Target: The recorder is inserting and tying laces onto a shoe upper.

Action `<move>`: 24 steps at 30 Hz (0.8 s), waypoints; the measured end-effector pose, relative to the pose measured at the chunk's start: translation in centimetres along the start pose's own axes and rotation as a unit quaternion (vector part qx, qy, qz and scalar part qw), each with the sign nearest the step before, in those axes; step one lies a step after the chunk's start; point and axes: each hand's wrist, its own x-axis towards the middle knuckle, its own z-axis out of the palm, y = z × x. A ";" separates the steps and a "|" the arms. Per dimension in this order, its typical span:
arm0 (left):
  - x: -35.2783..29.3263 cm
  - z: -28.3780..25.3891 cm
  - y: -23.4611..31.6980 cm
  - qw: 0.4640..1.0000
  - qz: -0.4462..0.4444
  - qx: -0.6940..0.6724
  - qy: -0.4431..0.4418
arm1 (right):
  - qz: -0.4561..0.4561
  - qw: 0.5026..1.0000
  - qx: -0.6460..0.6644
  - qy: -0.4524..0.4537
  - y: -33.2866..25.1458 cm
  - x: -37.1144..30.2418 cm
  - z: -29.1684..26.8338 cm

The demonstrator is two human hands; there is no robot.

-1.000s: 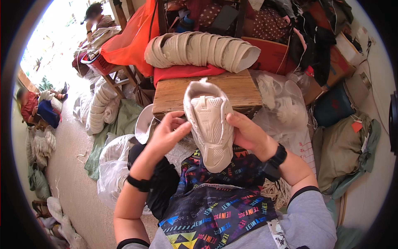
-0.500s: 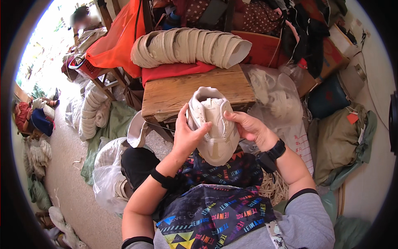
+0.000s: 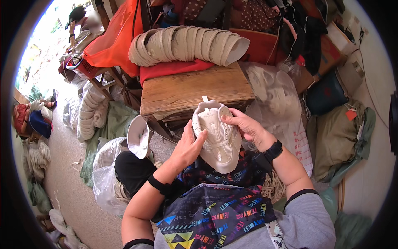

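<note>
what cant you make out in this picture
All in the head view:
- The underside of the cream shoe: turned away from the camera.
- Some fingertips of the left hand and right hand: hidden by the shoe.
- Details of the pale pieces in the clear plastic bag: blurred by the plastic.
- What the person at far left is handling: too small.
- The far end of the pale bundle: cut off at the lower-left rim.

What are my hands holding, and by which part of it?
A cream shoe upper, held by its sides: the left hand grips its left side, the right hand its right.
</note>
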 end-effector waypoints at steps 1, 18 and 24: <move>0.1 -0.1 -0.2 1.000 0.000 0.000 0.001 | 0.011 0.999 0.019 -0.025 -0.1 -0.1 0.0; -2.5 -1.4 -6.4 0.989 0.110 0.076 0.069 | 0.102 0.977 0.012 0.190 11.1 -5.8 -10.7; 0.2 -1.4 -0.1 0.919 0.291 0.240 0.112 | 0.251 0.931 -0.063 0.256 17.2 -12.3 -13.7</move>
